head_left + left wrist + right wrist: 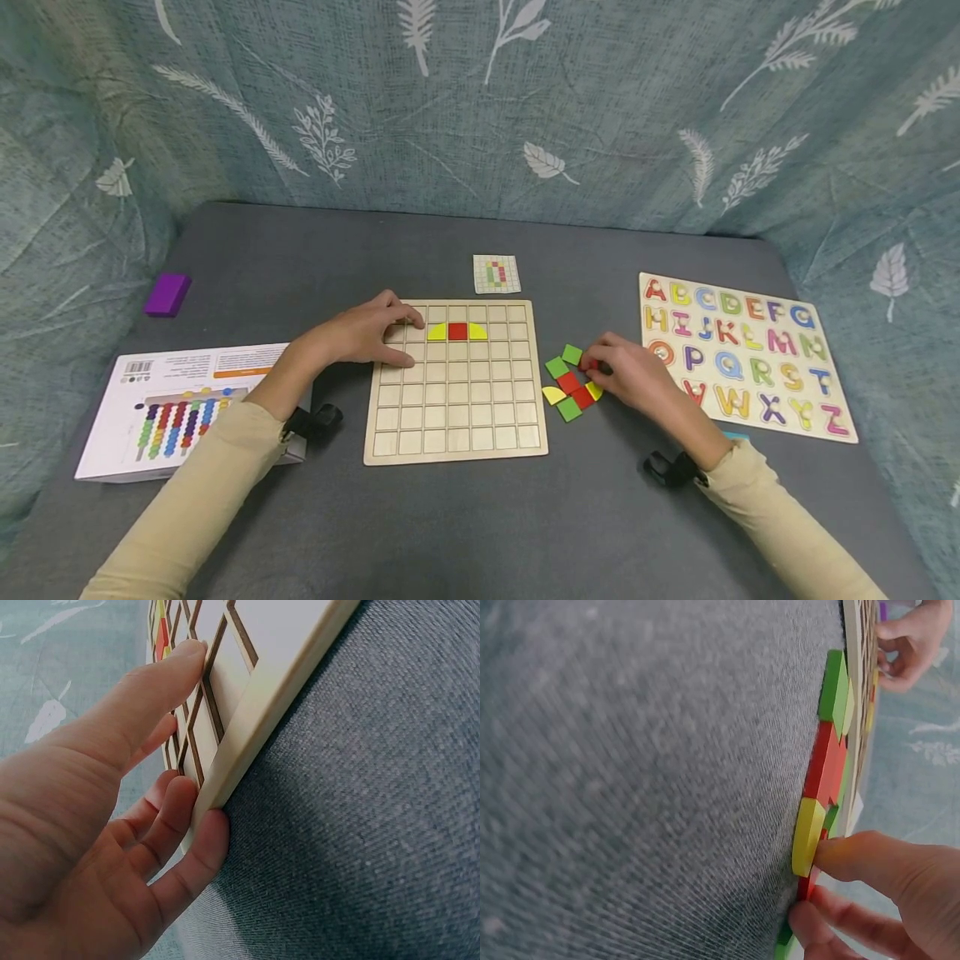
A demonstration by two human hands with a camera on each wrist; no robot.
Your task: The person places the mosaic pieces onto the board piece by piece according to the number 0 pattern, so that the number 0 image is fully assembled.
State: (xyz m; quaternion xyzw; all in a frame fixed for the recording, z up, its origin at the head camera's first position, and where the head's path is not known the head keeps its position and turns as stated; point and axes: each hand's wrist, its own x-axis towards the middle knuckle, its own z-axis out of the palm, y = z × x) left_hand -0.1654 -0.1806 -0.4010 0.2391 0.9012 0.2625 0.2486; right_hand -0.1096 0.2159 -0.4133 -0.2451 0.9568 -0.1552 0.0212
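A square wooden grid board [457,457] lies in the middle of the table. One red square [457,332] sits in its upper part, flanked by two yellow quarter-round tiles [437,332]. My left hand [365,331] rests at the board's upper left, thumb and fingers spread over the edge and touching it. Right of the board is a loose cluster of green [568,409], red and yellow tiles. At its right side my right hand [633,371] pinches a red tile [805,886] between thumb and fingers, partly hidden by them.
Behind the board lies a small pattern card [496,274]. An alphabet puzzle board [780,429] is at the right. On the left are a white box [112,417] with a bead picture and a purple block [167,295]. A patterned curtain [480,125] hangs behind the table.
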